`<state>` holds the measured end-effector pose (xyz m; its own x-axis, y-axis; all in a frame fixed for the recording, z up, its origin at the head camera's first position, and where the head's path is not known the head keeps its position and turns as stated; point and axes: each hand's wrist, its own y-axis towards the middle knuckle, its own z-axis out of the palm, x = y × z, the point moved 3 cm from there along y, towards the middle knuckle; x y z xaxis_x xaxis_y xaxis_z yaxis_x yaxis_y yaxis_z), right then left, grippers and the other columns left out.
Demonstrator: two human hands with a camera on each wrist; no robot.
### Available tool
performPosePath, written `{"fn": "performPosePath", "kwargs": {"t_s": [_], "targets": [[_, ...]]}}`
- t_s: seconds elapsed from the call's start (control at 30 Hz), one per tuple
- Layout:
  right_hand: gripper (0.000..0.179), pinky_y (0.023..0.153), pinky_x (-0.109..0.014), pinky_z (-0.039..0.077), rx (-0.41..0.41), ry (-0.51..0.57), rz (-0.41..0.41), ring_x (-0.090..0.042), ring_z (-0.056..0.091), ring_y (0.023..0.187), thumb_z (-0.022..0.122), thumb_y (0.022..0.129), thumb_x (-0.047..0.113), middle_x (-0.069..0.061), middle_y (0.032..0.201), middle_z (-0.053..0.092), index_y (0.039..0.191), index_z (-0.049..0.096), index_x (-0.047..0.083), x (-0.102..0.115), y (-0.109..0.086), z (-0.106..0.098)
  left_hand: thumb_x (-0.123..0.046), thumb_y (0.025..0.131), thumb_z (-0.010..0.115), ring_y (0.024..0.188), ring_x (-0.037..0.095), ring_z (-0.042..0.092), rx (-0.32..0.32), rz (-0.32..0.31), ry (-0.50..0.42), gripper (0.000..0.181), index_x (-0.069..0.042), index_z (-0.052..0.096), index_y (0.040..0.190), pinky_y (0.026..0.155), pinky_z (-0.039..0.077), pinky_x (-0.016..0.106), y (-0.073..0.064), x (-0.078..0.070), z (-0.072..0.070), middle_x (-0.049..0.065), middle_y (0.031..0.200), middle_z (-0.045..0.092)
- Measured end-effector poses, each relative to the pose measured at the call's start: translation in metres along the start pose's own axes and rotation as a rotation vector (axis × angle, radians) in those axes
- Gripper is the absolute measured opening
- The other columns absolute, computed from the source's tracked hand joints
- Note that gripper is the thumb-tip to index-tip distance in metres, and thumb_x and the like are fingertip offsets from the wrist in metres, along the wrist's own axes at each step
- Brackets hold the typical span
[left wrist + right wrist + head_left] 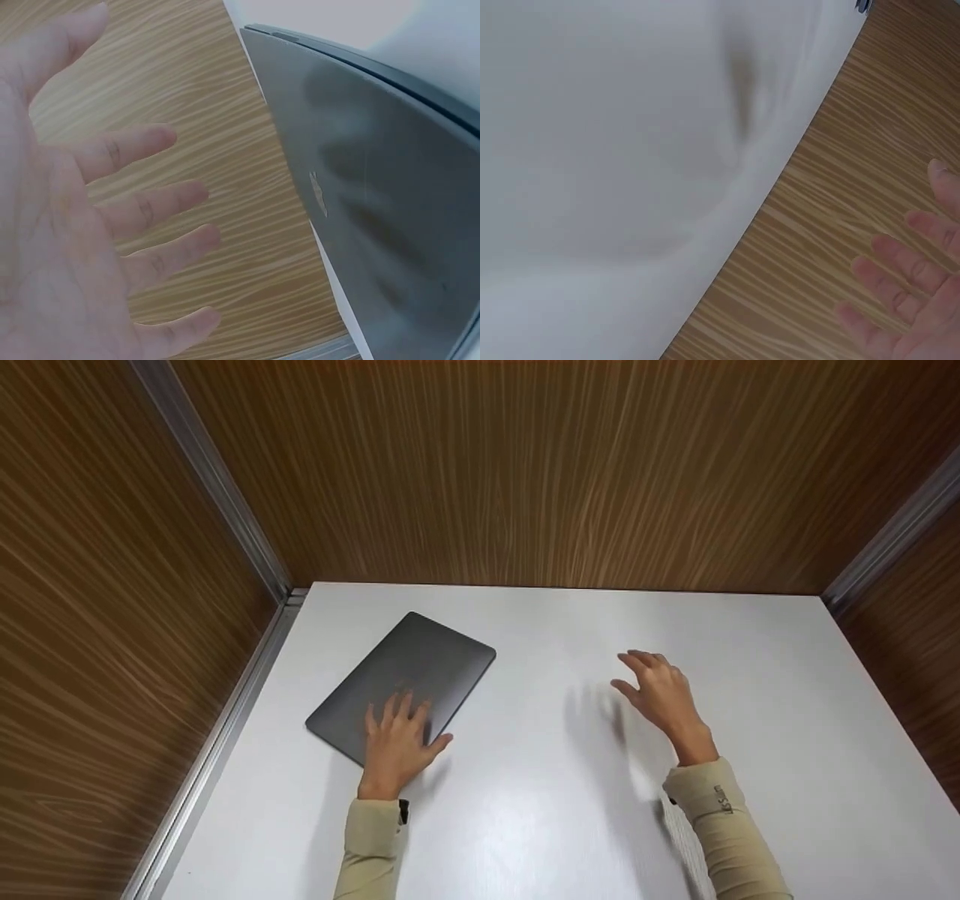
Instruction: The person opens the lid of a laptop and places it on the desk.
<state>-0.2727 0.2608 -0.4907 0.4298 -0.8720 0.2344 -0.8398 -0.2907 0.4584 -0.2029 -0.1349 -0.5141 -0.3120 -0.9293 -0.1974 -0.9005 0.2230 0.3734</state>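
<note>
In the head view, a closed grey laptop (427, 660) lies aslant on the white surface (525, 795). The left hand (396, 746), fingers spread, is over its near end; the right hand (660, 690) hangs well apart, loosely bent. The left wrist view shows fingers clear of the laptop's logo (319, 195). The right wrist view shows relaxed fingers before a wood-grain panel (817, 202).

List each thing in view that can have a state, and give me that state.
Laptop: closed, lying flat and turned at an angle on the white table.
Left hand: fingers spread, above the laptop's near end, not touching it, holding nothing.
Right hand: raised above the table, fingers relaxed, holding nothing.
</note>
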Motion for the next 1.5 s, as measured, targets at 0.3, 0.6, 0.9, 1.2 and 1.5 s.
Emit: {"fn": "performPosePath", "kwargs": {"t_s": [0.3,0.6,0.9,1.2,1.5], "targets": [[0.040,0.082,-0.060,0.054,0.034,0.043,-0.044,-0.047,0.064,0.106,0.082,0.086,0.013,-0.027,0.119,0.068,0.119,0.070,-0.006,0.013,0.021,0.017,-0.052,0.087,0.074,0.119,0.045,0.057,-0.012,-0.046,0.013,0.061,-0.005,0.069,0.125,0.098,0.036,0.074,-0.013,0.002,-0.001,0.024,0.125,0.063],[0.038,0.080,-0.058,0.055,0.049,0.058,-0.054,-0.046,0.065,0.104,0.081,0.087,0.013,-0.026,0.117,0.069,0.119,0.070,-0.005,0.022,0.034,0.030,-0.050,0.085,0.077,0.116,0.045,0.058,-0.024,-0.091,0.014,0.061,-0.004,0.070,0.124,0.096,0.038,0.074,-0.023,0.006,0.001,0.025,0.120,0.063],[0.035,0.083,-0.057,0.054,0.114,0.105,-0.052,-0.045,0.065,0.105,0.080,0.088,0.011,-0.025,0.117,0.069,0.118,0.070,-0.005,0.028,0.043,0.046,-0.050,0.082,0.079,0.111,0.046,0.059,-0.048,-0.112,0.041,0.060,-0.003,0.071,0.118,0.092,0.038,0.076,-0.039,0.012,0.003,0.026,0.117,0.063],[0.034,0.090,-0.056,0.053,0.163,0.141,-0.049,-0.044,0.064,0.109,0.078,0.090,0.009,-0.025,0.119,0.068,0.120,0.070,-0.005,0.033,0.054,0.061,-0.049,0.081,0.079,0.115,0.047,0.057,-0.023,-0.145,0.041,0.062,-0.001,0.070,0.120,0.095,0.034,0.078,-0.047,0.016,0.003,0.027,0.120,0.062],[0.035,0.091,-0.055,0.052,0.195,0.146,-0.051,-0.045,0.064,0.111,0.077,0.090,0.010,-0.026,0.121,0.068,0.121,0.069,-0.005,0.043,0.064,0.069,-0.048,0.079,0.081,0.113,0.047,0.057,-0.015,-0.176,0.057,0.063,-0.001,0.070,0.118,0.093,0.035,0.078,-0.059,0.016,0.007,0.028,0.121,0.062]]}}
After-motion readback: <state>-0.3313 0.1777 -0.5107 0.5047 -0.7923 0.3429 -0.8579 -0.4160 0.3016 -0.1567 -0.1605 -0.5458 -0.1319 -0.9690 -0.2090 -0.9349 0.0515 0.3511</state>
